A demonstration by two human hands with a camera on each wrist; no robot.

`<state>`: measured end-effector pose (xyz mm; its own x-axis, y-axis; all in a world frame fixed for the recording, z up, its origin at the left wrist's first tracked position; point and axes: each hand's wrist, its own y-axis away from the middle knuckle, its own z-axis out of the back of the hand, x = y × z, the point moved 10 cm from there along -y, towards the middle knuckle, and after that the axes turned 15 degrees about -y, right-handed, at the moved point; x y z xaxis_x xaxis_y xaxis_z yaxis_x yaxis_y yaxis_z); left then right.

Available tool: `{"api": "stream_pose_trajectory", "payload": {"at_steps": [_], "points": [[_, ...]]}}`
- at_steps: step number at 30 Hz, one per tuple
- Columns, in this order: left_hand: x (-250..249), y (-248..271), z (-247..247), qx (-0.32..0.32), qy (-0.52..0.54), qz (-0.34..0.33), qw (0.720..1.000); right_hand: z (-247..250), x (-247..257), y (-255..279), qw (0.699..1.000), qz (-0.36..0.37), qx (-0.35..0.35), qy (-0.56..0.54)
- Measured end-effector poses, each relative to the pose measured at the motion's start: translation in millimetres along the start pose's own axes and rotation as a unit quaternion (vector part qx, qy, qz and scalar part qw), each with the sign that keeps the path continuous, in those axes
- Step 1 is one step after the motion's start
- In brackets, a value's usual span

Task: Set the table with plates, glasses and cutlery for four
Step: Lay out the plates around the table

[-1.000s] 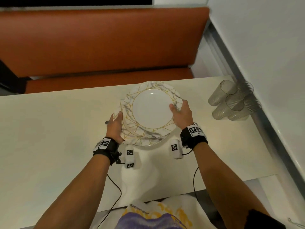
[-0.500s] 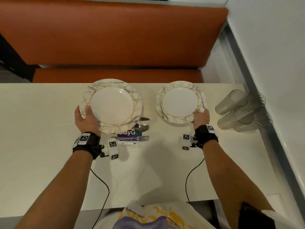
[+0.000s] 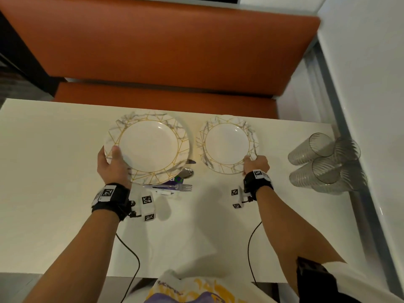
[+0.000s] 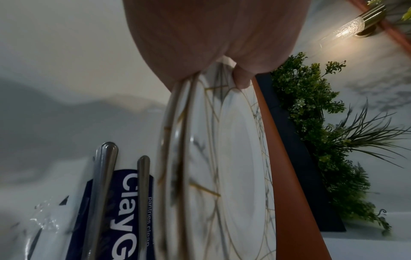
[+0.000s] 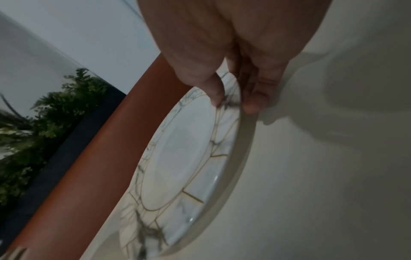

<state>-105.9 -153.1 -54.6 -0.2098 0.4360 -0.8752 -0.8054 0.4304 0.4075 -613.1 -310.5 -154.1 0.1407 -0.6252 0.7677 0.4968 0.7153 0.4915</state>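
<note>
Two marbled white plates with gold lines sit apart near the table's far edge. My left hand (image 3: 110, 159) grips the near-left rim of the larger-looking plate stack (image 3: 148, 149), thumb on top; the left wrist view shows more than one rim in that stack (image 4: 206, 158), held tilted above the table. My right hand (image 3: 254, 164) pinches the near-right rim of a single plate (image 3: 227, 144), thumb on top and fingers under the plate (image 5: 184, 158). A spoon (image 3: 187, 172), a fork (image 3: 185, 187) and a knife tip poke out from under the left stack.
Several clear ribbed glasses (image 3: 323, 162) lie on their sides at the table's right edge by the wall. The cutlery (image 4: 104, 176) rests on a blue packet. An orange bench (image 3: 164, 51) runs behind the cream table (image 3: 54, 171).
One second ago both hands held one stack at the centre. The left hand has carried plates to the left, the right hand one plate to the right, uncovering the cutlery.
</note>
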Motion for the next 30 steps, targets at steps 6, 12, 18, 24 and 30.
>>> {"api": "stream_pose_trajectory", "payload": {"at_steps": [6, 12, 18, 24, 30], "points": [[6, 8, -4, 0.006, -0.011, 0.01, 1.0, -4, 8, -5, 1.0, -0.01, -0.002, 0.003], [15, 12, -7, 0.016, -0.012, 0.018, 1.0, -3, 6, -8, 1.0, -0.014, -0.002, 0.0], [17, 18, -7, 0.017, -0.013, 0.027, 0.999, 0, 13, -1, 1.0, -0.023, 0.005, 0.013], [22, 30, -12, 0.045, -0.033, 0.045, 0.997, 2, 73, 52, 0.983, 0.172, -0.012, 0.065], [34, 50, -22, 0.125, -0.053, 0.047, 0.99, -86, 108, 147, 0.925, 0.21, 0.309, 0.077]]}}
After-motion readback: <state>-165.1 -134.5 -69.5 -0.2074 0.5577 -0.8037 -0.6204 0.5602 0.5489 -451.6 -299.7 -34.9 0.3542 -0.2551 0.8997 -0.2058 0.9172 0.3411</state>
